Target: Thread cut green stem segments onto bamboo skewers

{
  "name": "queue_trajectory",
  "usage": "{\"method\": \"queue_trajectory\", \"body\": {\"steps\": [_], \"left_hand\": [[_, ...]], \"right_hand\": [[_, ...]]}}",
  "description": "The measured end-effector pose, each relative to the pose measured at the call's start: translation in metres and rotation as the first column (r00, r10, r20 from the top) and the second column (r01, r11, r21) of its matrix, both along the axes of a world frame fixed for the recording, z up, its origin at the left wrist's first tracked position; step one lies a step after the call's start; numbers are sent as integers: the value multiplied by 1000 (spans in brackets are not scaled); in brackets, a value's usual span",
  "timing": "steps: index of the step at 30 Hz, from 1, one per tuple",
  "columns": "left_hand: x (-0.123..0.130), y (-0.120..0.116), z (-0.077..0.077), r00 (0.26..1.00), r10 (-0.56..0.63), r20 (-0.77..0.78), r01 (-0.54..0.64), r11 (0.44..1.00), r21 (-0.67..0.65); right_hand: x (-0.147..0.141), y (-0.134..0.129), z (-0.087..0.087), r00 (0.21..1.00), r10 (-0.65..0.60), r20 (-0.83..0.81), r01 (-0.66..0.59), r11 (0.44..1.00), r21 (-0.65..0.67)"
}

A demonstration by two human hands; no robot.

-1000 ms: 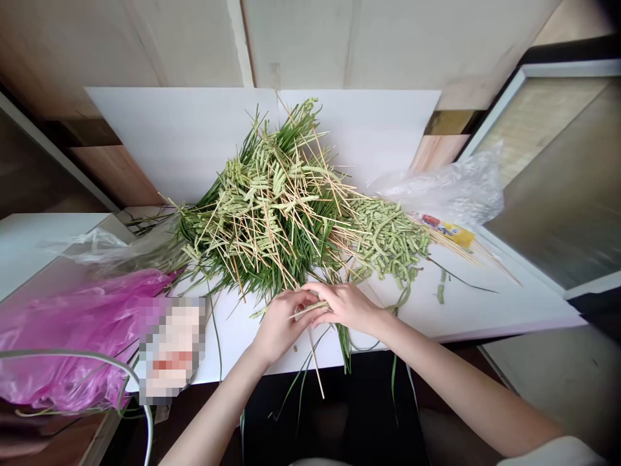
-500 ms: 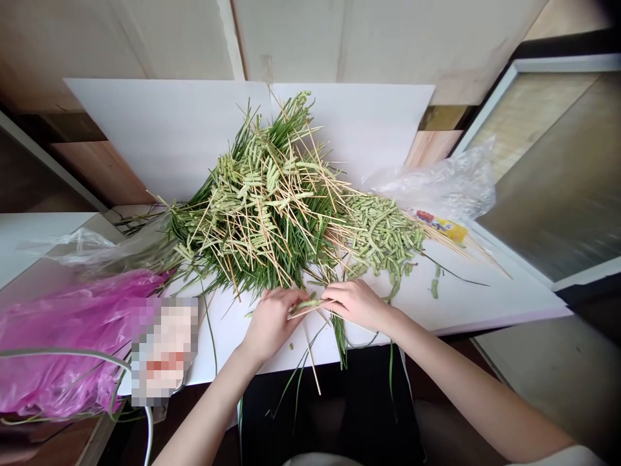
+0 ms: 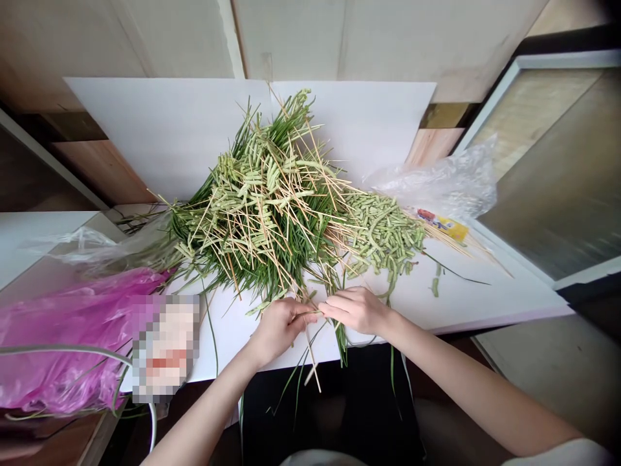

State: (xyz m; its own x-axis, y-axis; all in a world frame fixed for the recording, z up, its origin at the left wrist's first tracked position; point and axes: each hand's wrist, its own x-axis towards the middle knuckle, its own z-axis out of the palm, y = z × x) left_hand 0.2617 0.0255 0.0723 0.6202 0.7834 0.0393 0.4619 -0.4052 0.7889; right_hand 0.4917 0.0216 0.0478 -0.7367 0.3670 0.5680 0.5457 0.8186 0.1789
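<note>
My left hand (image 3: 284,325) is closed in a pinch just in front of the pile. Its fingertips meet those of my right hand (image 3: 356,310), also closed, over a small green bean piece (image 3: 317,313) that is mostly covered by the fingers. Below them a thin wooden skewer (image 3: 313,359) slants down past the table's front edge; whether a hand grips it is unclear. Right behind the hands rises a heap of long green stalks (image 3: 272,265), with bean pieces and many skewers strewn over it. Cut bean pieces (image 3: 388,236) lie in a pile to the right.
A pink plastic bag (image 3: 72,336) and a blurred-out item (image 3: 167,349) lie at the left, with a pale cable (image 3: 63,349) crossing the bag. Clear plastic wrapping (image 3: 446,181) and more skewers (image 3: 444,238) sit at the right. White boards (image 3: 388,123) stand behind.
Both hands have shifted slightly toward me and their fingertips have drawn together. The bean piece and skewer seen lengthwise between them before are now mostly hidden; a pale stick end shows below.
</note>
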Motion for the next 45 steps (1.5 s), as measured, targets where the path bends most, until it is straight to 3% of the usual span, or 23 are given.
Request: {"method": "queue_trajectory", "body": {"steps": [2, 4, 9, 14, 16, 19, 22, 24, 25, 27, 29, 30, 32, 35, 39, 45], "left_hand": [[3, -8, -1, 994, 39, 102, -14, 972, -236], [6, -19, -1, 973, 120, 197, -26, 905, -425], [11, -45, -6, 864, 345, 366, 48, 668, -743], [17, -61, -12, 716, 556, 422, 195, 420, -886], [21, -67, -14, 662, 624, 415, 228, 360, -905], [21, -81, -15, 613, 670, 418, 278, 313, -908], [8, -99, -13, 657, 607, 446, 303, 330, -894], [-5, -106, -8, 755, 490, 436, 244, 407, -880], [-12, -106, -6, 810, 420, 408, 186, 476, -860], [-22, -95, -1, 890, 326, 318, -6, 706, -708], [-28, -73, -1, 935, 293, 202, -217, 919, -329], [-30, -60, -2, 944, 294, 149, -279, 953, -116], [-32, -36, -8, 939, 338, 57, -342, 914, 219], [-34, -9, -19, 906, 412, -91, -328, 823, 464], [-37, 3, -29, 858, 464, -221, -272, 776, 569], [-40, -1, -32, 882, 432, -188, -278, 799, 534]], "right_hand": [[4, -3, -1, 998, 58, 9, -58, 993, 107], [8, -5, -1, 995, 103, 13, -103, 975, 198], [11, -8, 5, 984, 174, 27, -173, 929, 328], [5, -12, 10, 977, 207, 41, -208, 912, 353], [1, -14, 9, 978, 205, 34, -204, 914, 350], [8, -10, 7, 982, 190, -3, -178, 922, 343], [36, 5, 10, 984, 106, -140, -53, 940, 337], [59, 16, 14, 972, 11, -236, 65, 948, 311], [67, 20, 16, 966, -35, -258, 109, 955, 277], [72, 25, 18, 961, -84, -263, 135, 974, 183], [61, 23, 17, 970, -75, -233, 92, 994, 62], [51, 21, 15, 974, -62, -216, 63, 998, -3], [28, 14, 11, 981, -39, -189, 15, 992, -127], [-2, 4, 4, 985, -24, -173, -26, 961, -277], [-17, -2, -7, 992, -47, -115, -5, 911, -412], [9, 0, -15, 982, -184, -41, 135, 836, -532]]}}
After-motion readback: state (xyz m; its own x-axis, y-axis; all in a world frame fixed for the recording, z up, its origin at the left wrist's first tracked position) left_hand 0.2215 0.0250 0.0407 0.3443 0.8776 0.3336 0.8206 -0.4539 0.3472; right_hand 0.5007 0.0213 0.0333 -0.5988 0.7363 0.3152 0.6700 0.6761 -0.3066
